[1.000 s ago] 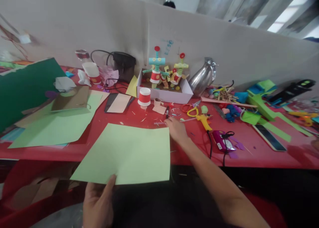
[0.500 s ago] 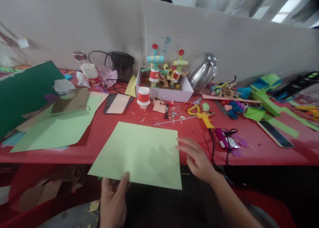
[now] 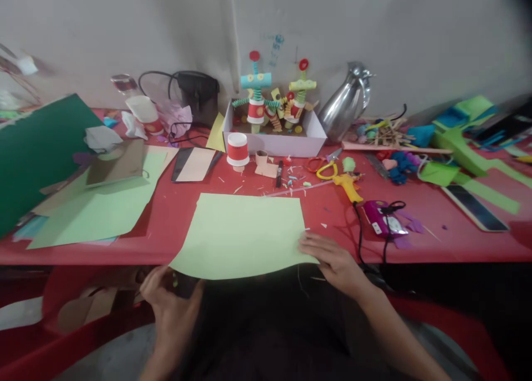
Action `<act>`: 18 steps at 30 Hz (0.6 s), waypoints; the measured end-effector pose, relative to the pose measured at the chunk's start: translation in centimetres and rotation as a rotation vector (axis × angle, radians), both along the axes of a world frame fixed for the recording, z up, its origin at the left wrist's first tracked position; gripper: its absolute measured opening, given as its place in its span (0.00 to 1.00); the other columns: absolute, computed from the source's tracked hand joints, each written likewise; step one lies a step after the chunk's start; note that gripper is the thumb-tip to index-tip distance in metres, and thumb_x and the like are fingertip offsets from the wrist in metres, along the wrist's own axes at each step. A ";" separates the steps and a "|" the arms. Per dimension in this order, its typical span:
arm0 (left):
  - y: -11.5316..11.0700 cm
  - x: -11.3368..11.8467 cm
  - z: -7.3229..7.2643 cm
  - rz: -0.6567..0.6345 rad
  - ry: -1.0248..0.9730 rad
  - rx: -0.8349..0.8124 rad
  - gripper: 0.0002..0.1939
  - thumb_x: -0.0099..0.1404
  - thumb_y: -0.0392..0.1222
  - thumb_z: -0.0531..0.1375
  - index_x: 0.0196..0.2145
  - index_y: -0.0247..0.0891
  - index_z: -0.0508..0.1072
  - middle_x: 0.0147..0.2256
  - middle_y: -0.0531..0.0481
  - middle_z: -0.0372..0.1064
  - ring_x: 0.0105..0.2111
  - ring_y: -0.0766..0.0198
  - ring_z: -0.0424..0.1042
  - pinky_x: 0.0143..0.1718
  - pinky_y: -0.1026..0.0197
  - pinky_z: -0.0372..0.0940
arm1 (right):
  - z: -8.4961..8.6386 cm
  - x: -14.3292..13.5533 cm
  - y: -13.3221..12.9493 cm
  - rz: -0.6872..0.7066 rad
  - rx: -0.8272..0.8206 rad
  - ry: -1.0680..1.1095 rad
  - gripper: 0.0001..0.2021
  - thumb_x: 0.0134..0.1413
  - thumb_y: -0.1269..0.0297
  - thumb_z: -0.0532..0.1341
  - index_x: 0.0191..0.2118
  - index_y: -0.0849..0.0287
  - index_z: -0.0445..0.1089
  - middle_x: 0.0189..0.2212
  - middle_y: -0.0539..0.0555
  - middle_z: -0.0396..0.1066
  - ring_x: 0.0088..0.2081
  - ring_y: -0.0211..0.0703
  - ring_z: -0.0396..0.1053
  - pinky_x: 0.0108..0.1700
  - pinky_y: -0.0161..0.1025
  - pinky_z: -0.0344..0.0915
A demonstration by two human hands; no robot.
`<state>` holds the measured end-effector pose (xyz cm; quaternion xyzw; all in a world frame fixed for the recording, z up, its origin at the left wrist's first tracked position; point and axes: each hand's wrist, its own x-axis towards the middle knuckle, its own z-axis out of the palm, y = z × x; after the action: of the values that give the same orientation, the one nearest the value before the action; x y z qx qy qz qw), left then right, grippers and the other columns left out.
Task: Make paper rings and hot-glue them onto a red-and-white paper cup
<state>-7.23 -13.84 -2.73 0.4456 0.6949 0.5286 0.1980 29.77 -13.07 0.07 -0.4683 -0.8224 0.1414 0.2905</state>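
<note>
A light green sheet of paper [image 3: 245,237] lies over the front edge of the red table [image 3: 166,225], its near edge curving past the edge. My right hand [image 3: 332,262] rests on the sheet's right side, fingers stretched out together and the thumb out of sight. Below the sheet's near left corner is my left hand [image 3: 172,309], its thumb and fingers spread apart with nothing between them. Behind the sheet stand a red and white paper cup [image 3: 238,150] and a brown cardboard piece [image 3: 265,166].
A white box [image 3: 274,145] holds paper-cup figures, beside a steel jug [image 3: 347,103]. On the right are yellow scissors [image 3: 328,171], a yellow glue gun [image 3: 348,189], a purple device [image 3: 380,220] and a phone [image 3: 475,208]. More green paper [image 3: 100,214] lies left.
The green sheet has moved forward and down onto the table. My left hand has let go of its near edge and moved left. My right hand has come down on its right side. The view has tilted down.
</note>
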 end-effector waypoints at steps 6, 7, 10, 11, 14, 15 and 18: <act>4.2 -4.7 2.4 -0.679 0.412 0.032 0.10 0.58 0.41 0.60 0.36 0.49 0.81 0.40 0.47 0.79 0.51 0.48 0.73 0.60 0.43 0.60 | 0.1 0.4 -0.6 -0.102 -0.066 0.112 0.16 0.64 0.69 0.55 0.50 0.51 0.76 0.48 0.54 0.79 0.58 0.48 0.71 0.59 0.54 0.68; 4.9 -5.0 2.9 -0.725 0.378 -0.003 0.10 0.59 0.43 0.60 0.35 0.50 0.82 0.39 0.48 0.80 0.48 0.49 0.75 0.58 0.45 0.62 | 0.2 0.1 -0.6 -0.161 -0.084 0.123 0.14 0.65 0.66 0.55 0.48 0.51 0.77 0.47 0.55 0.79 0.56 0.49 0.72 0.58 0.52 0.68; 6.8 -4.9 4.2 -0.642 0.328 -0.093 0.11 0.58 0.52 0.61 0.32 0.47 0.81 0.35 0.48 0.80 0.40 0.51 0.76 0.48 0.52 0.67 | 0.8 -1.0 0.2 -0.376 -0.110 0.118 0.15 0.66 0.57 0.54 0.37 0.55 0.77 0.39 0.57 0.80 0.45 0.49 0.76 0.48 0.45 0.72; 7.5 -4.5 4.4 -0.597 0.334 -0.122 0.13 0.58 0.55 0.61 0.31 0.46 0.81 0.34 0.48 0.79 0.38 0.52 0.76 0.44 0.55 0.67 | 0.9 -1.4 0.7 -0.441 -0.112 0.108 0.17 0.66 0.55 0.54 0.33 0.56 0.75 0.34 0.57 0.79 0.39 0.48 0.76 0.42 0.42 0.72; 9.8 -3.1 4.8 -0.494 0.427 -0.208 0.19 0.63 0.59 0.57 0.30 0.40 0.77 0.27 0.50 0.74 0.29 0.57 0.72 0.31 0.61 0.61 | 1.1 -2.6 2.3 -0.589 -0.123 0.066 0.19 0.66 0.53 0.52 0.29 0.56 0.72 0.22 0.52 0.73 0.25 0.42 0.70 0.29 0.36 0.65; 10.6 -2.5 4.8 -0.472 0.479 -0.227 0.20 0.65 0.58 0.56 0.30 0.39 0.76 0.24 0.50 0.72 0.27 0.59 0.70 0.29 0.62 0.59 | 1.1 -2.9 2.8 -0.633 -0.130 0.046 0.18 0.66 0.54 0.52 0.30 0.56 0.72 0.21 0.51 0.72 0.23 0.41 0.69 0.27 0.35 0.63; 12.5 -0.8 4.9 -0.422 0.676 -0.266 0.19 0.69 0.53 0.52 0.34 0.37 0.75 0.24 0.49 0.71 0.27 0.58 0.69 0.29 0.61 0.55 | 0.7 -3.6 4.4 -0.731 -0.129 -0.019 0.16 0.66 0.56 0.52 0.37 0.56 0.74 0.28 0.54 0.78 0.27 0.44 0.73 0.29 0.35 0.63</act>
<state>-8.01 -1.32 2.15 0.6972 0.6763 0.2061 0.1185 26.21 -8.67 0.74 -0.7499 -0.5928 0.0754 0.2838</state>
